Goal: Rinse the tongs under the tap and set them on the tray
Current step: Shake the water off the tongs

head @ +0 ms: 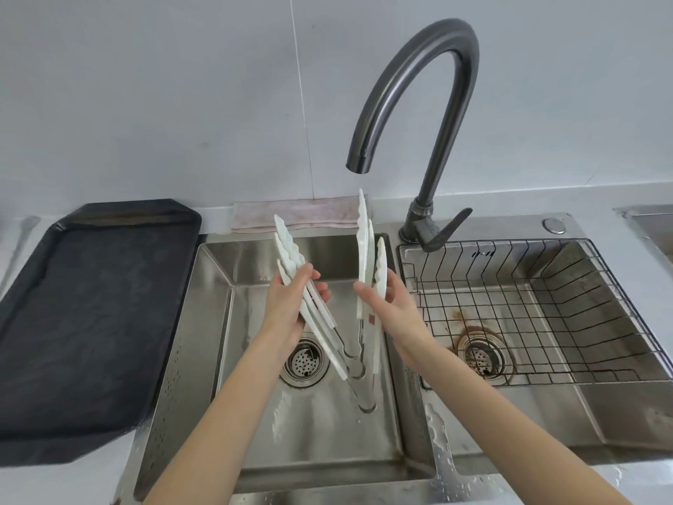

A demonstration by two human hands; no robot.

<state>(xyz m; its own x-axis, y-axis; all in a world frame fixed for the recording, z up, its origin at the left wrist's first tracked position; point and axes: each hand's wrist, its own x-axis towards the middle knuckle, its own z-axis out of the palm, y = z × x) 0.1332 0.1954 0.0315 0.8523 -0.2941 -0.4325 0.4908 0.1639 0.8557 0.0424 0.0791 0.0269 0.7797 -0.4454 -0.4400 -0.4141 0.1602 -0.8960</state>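
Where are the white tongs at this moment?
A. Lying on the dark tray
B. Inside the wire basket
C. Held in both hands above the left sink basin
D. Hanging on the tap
C: the left hand and right hand hold the tongs over the left sink basin.

The tap spout [418, 78] overhangs the left basin [309, 431] at 12 o'clock; the black tray [91, 322] at 9 o'clock lies bare; a wire basket [546, 304] fills the right basin at 3 o'clock.

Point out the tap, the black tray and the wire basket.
tap [461, 67]: head view, on the arched spout.
black tray [91, 304]: head view, on its flat bottom.
wire basket [528, 308]: head view, on its floor grid.
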